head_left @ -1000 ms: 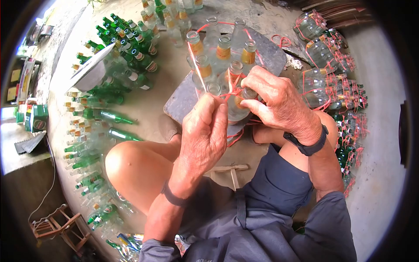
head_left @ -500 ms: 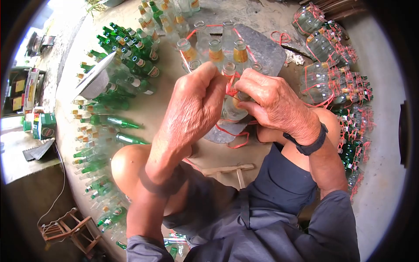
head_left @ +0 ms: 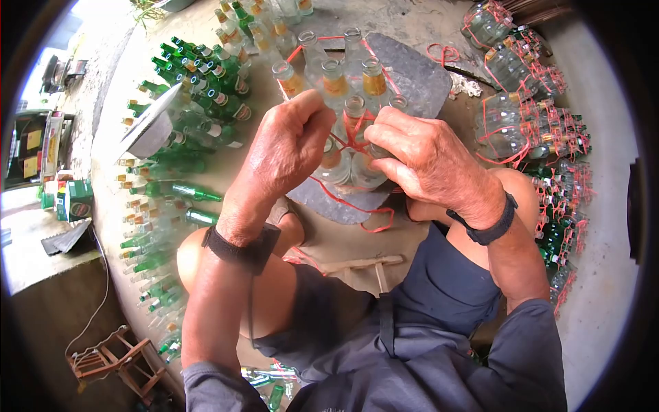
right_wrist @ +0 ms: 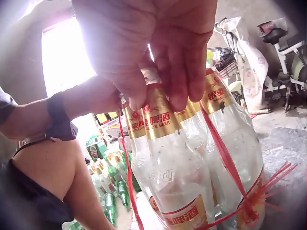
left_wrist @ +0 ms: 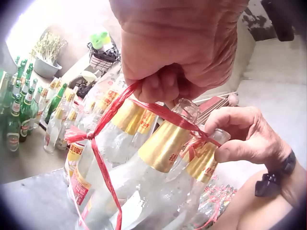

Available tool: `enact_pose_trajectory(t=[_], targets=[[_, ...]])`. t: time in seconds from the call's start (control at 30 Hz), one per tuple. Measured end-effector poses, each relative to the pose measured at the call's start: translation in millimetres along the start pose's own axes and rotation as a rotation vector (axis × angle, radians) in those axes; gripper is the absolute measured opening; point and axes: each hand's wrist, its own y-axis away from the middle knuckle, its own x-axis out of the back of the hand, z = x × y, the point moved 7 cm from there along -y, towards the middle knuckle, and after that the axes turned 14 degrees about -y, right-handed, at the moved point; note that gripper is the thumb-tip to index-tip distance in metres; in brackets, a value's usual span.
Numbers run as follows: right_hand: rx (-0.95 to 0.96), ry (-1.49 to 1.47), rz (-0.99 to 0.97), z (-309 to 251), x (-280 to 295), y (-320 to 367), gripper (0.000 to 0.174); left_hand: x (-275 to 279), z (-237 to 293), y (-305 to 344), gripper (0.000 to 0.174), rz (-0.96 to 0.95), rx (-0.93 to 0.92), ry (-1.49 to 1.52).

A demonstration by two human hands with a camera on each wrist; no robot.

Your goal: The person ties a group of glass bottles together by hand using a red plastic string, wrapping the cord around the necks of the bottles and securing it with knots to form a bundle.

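Several clear glass bottles (head_left: 373, 82) with gold neck labels stand close together on a grey slab (head_left: 412, 75), with red plastic twine (left_wrist: 108, 115) looped round them. My left hand (head_left: 288, 141) is curled above the near left bottles and grips the twine, which runs taut from its fingers in the left wrist view. At the near right bottle necks, my right hand (head_left: 436, 161) pinches twine between thumb and fingers. Its fingertips lie against the gold labels (right_wrist: 156, 120) in the right wrist view. Strands cross between the hands over the bottle tops.
Green bottles (head_left: 213, 79) crowd the floor at left. Bundles of tied bottles (head_left: 508, 127) line the right side. A loose twine end (head_left: 377, 223) hangs over the slab's near edge. A low wooden stool (head_left: 364, 263) lies between the legs; a wooden frame (head_left: 110, 357) stands lower left.
My left hand has moved up and left, away from the right hand, drawing twine with it. The right hand has stayed by the near right bottle necks.
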Motion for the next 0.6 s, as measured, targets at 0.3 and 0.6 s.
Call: enact_pose_trajectory(t=[0.3,0.6], targets=[[0.015,-0.005,0.017,0.9,-2.3,0.2,0.037,-1.9,-5.8,18.2,0.018,0.170,0.047,0.150],[0.027,-0.025,0.023,3.8,-2.8,0.3,0.036,-3.6,-11.1,26.6,0.011,0.389,0.087,0.064]])
